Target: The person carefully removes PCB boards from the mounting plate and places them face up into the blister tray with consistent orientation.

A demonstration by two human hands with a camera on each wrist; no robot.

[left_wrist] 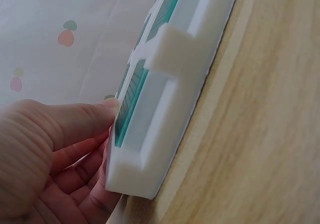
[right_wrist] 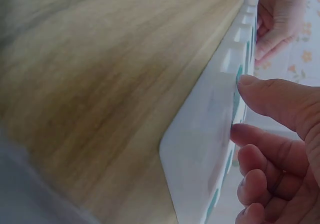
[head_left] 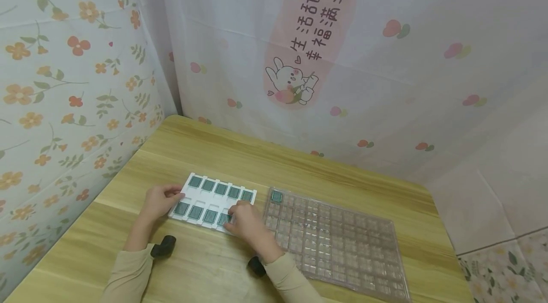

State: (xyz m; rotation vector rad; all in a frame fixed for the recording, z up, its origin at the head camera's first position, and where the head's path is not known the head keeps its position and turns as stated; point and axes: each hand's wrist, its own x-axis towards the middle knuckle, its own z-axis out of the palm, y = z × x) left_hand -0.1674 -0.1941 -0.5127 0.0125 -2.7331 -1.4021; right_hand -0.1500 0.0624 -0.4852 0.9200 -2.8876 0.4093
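A white foam-like tray [head_left: 205, 200] holds several green square chips [head_left: 209, 216] in two rows. At the tray's left end, my left hand [head_left: 159, 202] grips the edge, with the thumb [left_wrist: 90, 121] on top beside a chip and the other fingers below. My right hand [head_left: 248, 221] is at the tray's near right part. Its thumb [right_wrist: 265, 96] and forefinger [right_wrist: 270, 144] are on opposite sides of a green chip [head_left: 223, 219] lying in its pocket and pinch it. The hand hides the tray's near right corner in the head view.
Right of the white tray lies a clear plastic tray [head_left: 329, 239] with many small pockets; one green chip [head_left: 276, 196] sits in its far left corner pocket. Black wrist cameras [head_left: 164, 247] are worn on both wrists. Printed curtains [head_left: 239, 46] border the wooden table [head_left: 205, 151].
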